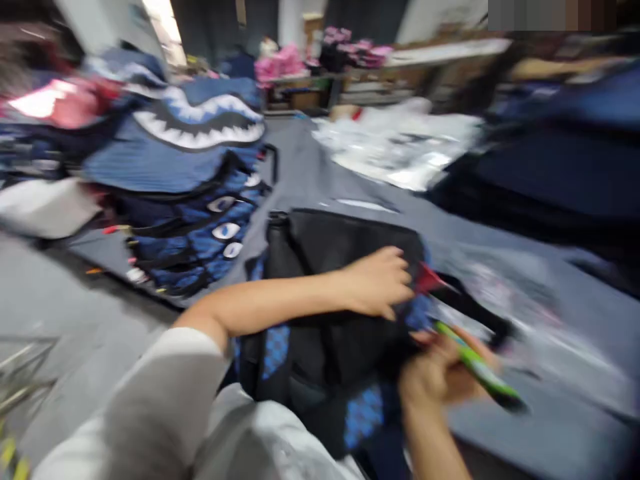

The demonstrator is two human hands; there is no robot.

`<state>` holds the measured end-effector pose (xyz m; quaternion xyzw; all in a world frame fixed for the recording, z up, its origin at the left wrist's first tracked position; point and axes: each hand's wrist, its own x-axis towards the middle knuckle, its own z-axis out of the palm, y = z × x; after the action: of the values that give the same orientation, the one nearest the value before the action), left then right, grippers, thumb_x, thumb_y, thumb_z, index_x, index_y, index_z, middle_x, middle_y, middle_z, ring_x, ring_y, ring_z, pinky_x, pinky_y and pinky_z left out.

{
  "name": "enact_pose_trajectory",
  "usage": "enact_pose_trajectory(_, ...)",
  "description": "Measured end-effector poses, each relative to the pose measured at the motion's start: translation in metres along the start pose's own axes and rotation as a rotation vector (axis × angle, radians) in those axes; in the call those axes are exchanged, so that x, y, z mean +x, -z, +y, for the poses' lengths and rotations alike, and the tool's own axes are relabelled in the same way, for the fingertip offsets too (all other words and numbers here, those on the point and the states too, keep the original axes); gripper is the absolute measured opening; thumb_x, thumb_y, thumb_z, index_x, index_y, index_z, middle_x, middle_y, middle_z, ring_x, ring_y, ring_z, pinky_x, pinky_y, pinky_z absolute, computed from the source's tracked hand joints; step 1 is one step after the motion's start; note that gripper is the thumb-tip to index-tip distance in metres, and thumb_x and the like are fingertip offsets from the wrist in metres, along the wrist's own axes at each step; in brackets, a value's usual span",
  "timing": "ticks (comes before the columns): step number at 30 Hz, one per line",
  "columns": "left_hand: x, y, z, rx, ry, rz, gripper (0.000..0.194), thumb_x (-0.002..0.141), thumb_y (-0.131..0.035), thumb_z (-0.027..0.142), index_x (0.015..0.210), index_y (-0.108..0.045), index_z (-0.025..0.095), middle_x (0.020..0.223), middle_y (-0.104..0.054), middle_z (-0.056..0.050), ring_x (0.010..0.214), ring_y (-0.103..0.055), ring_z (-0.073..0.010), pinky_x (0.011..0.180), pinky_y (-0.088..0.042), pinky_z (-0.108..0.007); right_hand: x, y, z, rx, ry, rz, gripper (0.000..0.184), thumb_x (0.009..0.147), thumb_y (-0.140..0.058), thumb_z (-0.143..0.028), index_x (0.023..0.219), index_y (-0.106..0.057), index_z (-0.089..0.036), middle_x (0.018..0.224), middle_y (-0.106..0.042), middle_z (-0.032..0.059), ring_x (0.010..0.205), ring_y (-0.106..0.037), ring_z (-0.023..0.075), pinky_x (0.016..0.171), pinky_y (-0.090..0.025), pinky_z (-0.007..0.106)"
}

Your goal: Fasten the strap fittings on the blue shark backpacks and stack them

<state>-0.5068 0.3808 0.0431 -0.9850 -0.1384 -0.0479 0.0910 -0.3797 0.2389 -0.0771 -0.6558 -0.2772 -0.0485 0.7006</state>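
Observation:
A black and blue backpack point(350, 243) lies in front of me on the grey table, its straps facing up. My left hand point(381, 281) reaches across it, fingers curled onto the fabric near its right edge. Close to those fingertips a red tab point(429, 279) sticks out beside a black strap point(467, 303). In my right hand point(440, 367), closed and blurred, is a slim bright green tool with a dark end point(480, 368); its exact kind is smeared by motion. That hand is at the bag's right side, beside blue patterned cloth.
Stacked blue bags with printed teeth and eyes point(200, 147) stand on the left. Clear plastic wrapping point(400, 137) lies at the back, with more plastic point(540, 327) to the right. A dark fabric pile point(550, 173) fills the right side. Pink items point(280, 63) are far back.

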Motion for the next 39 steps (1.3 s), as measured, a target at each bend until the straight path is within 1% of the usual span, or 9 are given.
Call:
enact_pose_trajectory(1,0.010,-0.012,0.006,-0.049,-0.083,0.018,0.039,0.070,-0.084,0.044,0.097,-0.073,0.018,0.098,-0.066,-0.010,0.109,-0.054,-0.0307,0.116,-0.023,-0.064,-0.004,0.008,0.005,-0.037,-0.039,0.104,0.043,0.088,-0.054,-0.064,0.098,-0.057,-0.022,0.065,-0.055,-0.0023,0.050,-0.054,0.0168,0.051,-0.046,0.032)
enact_pose_trajectory(4,0.033,-0.044,0.024,-0.176,-0.252,0.090,0.038,0.072,-0.083,0.039,0.098,-0.071,0.014,0.102,-0.067,-0.011,0.119,-0.053,-0.0322,0.118,-0.026,-0.062,-0.010,0.014,0.020,-0.098,-0.119,0.089,0.042,0.092,-0.048,-0.061,0.092,-0.055,-0.019,0.061,-0.053,-0.0043,0.047,-0.052,0.0132,0.050,-0.044,0.027)
enact_pose_trajectory(7,0.032,-0.061,0.028,-0.283,-0.283,0.168,0.035,0.074,-0.082,0.034,0.100,-0.068,0.015,0.115,-0.066,-0.011,0.135,-0.043,-0.0356,0.118,-0.025,-0.067,-0.010,0.012,0.027,-0.162,-0.113,0.087,0.041,0.089,-0.053,-0.058,0.084,-0.057,-0.018,0.065,-0.057,-0.0019,0.053,-0.054,0.0124,0.054,-0.046,0.026)
enact_pose_trajectory(10,0.021,-0.066,0.028,-0.296,-0.241,0.202,0.029,0.077,-0.079,0.029,0.100,-0.067,0.016,0.120,-0.064,-0.011,0.138,-0.042,-0.0363,0.117,-0.024,-0.071,-0.010,0.011,0.025,-0.202,-0.090,0.053,0.037,0.088,-0.057,-0.054,0.079,-0.058,-0.018,0.064,-0.059,-0.0014,0.054,-0.055,0.0123,0.056,-0.047,0.026)
enact_pose_trajectory(14,0.014,-0.073,0.032,-0.268,-0.234,0.236,0.017,0.083,-0.073,0.026,0.097,-0.066,0.017,0.109,-0.067,-0.008,0.127,-0.050,-0.0317,0.117,-0.021,-0.072,-0.013,0.009,0.023,-0.180,-0.051,-0.014,0.033,0.093,-0.053,-0.047,0.082,-0.062,-0.017,0.070,-0.063,0.0011,0.061,-0.060,0.0141,0.063,-0.051,0.027)
enact_pose_trajectory(17,0.013,-0.080,0.033,-0.279,-0.259,0.286,0.010,0.088,-0.066,0.027,0.095,-0.066,0.018,0.105,-0.068,-0.006,0.123,-0.052,-0.0288,0.118,-0.018,-0.072,-0.014,0.008,0.022,-0.207,-0.011,-0.058,0.031,0.094,-0.052,-0.044,0.082,-0.063,-0.018,0.073,-0.066,0.0022,0.066,-0.063,0.0152,0.068,-0.052,0.028)
enact_pose_trajectory(24,0.012,-0.086,0.032,-0.313,-0.248,0.298,0.006,0.089,-0.064,0.025,0.092,-0.066,0.020,0.104,-0.069,-0.005,0.123,-0.052,-0.0278,0.120,-0.017,-0.070,-0.008,0.006,0.021,-0.252,0.065,-0.190,0.029,0.092,-0.055,-0.044,0.080,-0.064,-0.019,0.070,-0.066,0.0012,0.061,-0.061,0.0146,0.064,-0.052,0.029)
enact_pose_trajectory(30,0.013,-0.088,0.033,-0.281,-0.250,0.331,0.010,0.091,-0.062,0.028,0.091,-0.065,0.019,0.102,-0.069,-0.004,0.119,-0.054,-0.0267,0.119,-0.022,-0.069,-0.006,0.006,0.022,-0.290,0.090,-0.171,0.029,0.093,-0.053,-0.042,0.082,-0.064,-0.018,0.069,-0.066,0.0010,0.058,-0.060,0.0135,0.060,-0.051,0.028)
enact_pose_trajectory(39,0.012,-0.090,0.033,-0.272,-0.232,0.305,0.008,0.092,-0.060,0.027,0.091,-0.065,0.020,0.103,-0.069,-0.004,0.120,-0.053,-0.0257,0.121,-0.020,-0.067,-0.005,0.003,0.020,-0.309,0.090,-0.173,0.030,0.094,-0.053,-0.042,0.081,-0.064,-0.017,0.069,-0.067,0.0020,0.056,-0.060,0.0136,0.059,-0.051,0.028)
